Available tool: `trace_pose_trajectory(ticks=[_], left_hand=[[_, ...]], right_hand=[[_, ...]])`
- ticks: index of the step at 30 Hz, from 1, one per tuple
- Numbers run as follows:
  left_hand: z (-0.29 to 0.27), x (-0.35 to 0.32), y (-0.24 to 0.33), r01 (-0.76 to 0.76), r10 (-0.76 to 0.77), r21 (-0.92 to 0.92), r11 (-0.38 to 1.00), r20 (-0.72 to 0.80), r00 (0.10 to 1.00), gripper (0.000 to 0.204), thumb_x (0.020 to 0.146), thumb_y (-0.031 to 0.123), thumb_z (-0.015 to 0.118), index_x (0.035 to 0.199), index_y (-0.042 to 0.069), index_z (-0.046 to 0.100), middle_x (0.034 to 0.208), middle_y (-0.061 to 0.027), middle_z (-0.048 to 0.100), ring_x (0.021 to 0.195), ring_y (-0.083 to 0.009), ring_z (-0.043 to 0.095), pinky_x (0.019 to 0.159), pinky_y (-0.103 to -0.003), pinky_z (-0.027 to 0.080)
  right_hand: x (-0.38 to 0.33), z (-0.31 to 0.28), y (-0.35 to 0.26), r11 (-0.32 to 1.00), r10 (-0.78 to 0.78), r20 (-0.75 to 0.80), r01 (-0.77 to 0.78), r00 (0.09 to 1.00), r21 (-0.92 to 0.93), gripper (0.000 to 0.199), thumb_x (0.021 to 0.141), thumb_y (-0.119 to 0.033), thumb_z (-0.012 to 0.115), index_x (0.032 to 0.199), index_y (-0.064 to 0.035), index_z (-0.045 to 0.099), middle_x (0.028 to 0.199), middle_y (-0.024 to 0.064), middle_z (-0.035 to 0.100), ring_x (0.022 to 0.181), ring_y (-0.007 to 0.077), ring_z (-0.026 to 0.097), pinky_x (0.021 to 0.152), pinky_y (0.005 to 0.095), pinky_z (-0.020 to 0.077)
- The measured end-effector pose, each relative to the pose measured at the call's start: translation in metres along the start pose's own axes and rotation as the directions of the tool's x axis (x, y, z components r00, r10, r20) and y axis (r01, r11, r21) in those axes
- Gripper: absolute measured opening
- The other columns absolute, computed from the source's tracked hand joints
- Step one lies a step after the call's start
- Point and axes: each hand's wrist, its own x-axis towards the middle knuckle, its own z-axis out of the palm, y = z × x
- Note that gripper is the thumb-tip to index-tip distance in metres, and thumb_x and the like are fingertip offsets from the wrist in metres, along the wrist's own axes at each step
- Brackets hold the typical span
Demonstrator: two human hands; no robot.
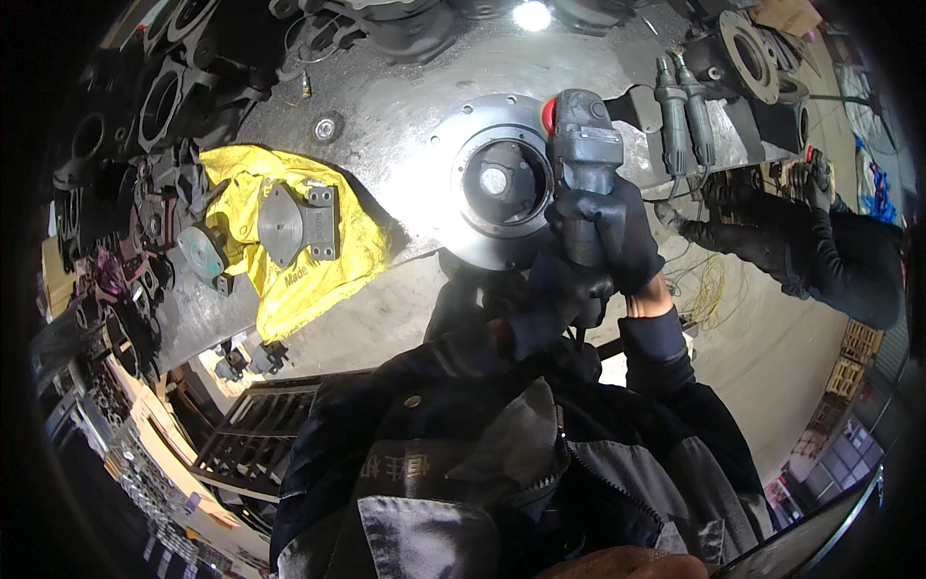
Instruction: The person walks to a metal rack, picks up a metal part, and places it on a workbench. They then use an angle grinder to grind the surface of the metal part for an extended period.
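Note:
Both my hands wear black gloves and grip one angle grinder (586,135). My right hand (622,232) wraps round its body. My left hand (576,288) is closed on the rear end, lower down and partly in shadow. A red disc (550,116) shows at the left side of the grinder's head. Just left of it lies a round metal flange (453,135) with bolt holes and a raised inner ring round a deep opening. Whether the disc touches the flange, I cannot tell.
On the bench, a yellow bag (338,270) carries a dark metal bracket (282,227). Two slim power tools (673,116) lie at the right, near a large flanged casting (748,58). Castings (164,101) crowd the far left. Another person (849,261) works at the right, beyond yellow cable (709,299).

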Motion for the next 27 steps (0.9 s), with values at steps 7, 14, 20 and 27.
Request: trace_pose_trajectory(ticks=[7, 14, 20, 27], left_hand=[[0.014, 0.000, -0.016, 0.435, -0.634, -0.806, 0.401, 0.099, 0.767, 0.019, 0.076, 0.009, 0.079, 0.090, 0.003, 0.069, 0.078, -0.0050, 0.070, 0.065, -0.0122, 0.063, 0.053, -0.030, 0.049], [0.013, 0.014, -0.004, -0.040, -0.086, -0.487, 0.872, -0.232, 0.969, 0.008, 0.079, 0.008, 0.073, 0.077, 0.006, 0.066, 0.073, -0.0042, 0.066, 0.064, -0.0139, 0.063, 0.052, -0.032, 0.048], [-0.024, -0.006, -0.007, 0.045, -0.040, -0.202, 0.978, 0.027, 0.999, 0.014, 0.092, 0.013, 0.059, 0.086, 0.005, 0.069, 0.083, -0.0097, 0.070, 0.080, -0.0230, 0.071, 0.069, -0.037, 0.055], [-0.021, 0.001, -0.006, 0.316, -0.263, -0.479, 0.819, 0.175, 0.949, 0.014, 0.092, 0.012, 0.058, 0.086, 0.005, 0.068, 0.083, -0.0098, 0.070, 0.073, -0.0223, 0.071, 0.064, -0.033, 0.055]], right_hand=[[0.016, 0.015, -0.005, 0.995, 0.093, -0.031, -0.093, 0.995, -0.023, 0.026, 0.086, -0.009, 0.070, 0.109, 0.0028, 0.067, 0.096, 0.0067, 0.071, 0.079, 0.0147, 0.068, 0.070, 0.0280, 0.0560], [-0.002, -0.001, -0.003, 0.997, 0.079, -0.091, -0.076, 0.993, 0.030, 0.030, 0.090, -0.018, 0.067, 0.110, 0.0036, 0.067, 0.091, 0.0092, 0.071, 0.077, 0.0180, 0.071, 0.068, 0.0309, 0.0583], [0.019, 0.020, 0.002, 0.976, -0.064, -0.072, 0.047, 0.995, -0.214, 0.021, 0.087, -0.009, 0.071, 0.104, 0.0025, 0.071, 0.090, 0.0064, 0.073, 0.076, 0.0149, 0.067, 0.069, 0.0294, 0.0557], [0.013, 0.016, -0.005, 0.997, 0.062, -0.129, -0.069, 0.990, -0.046, 0.022, 0.086, -0.009, 0.072, 0.105, 0.0030, 0.070, 0.090, 0.0066, 0.073, 0.075, 0.0145, 0.067, 0.066, 0.0302, 0.0550]])
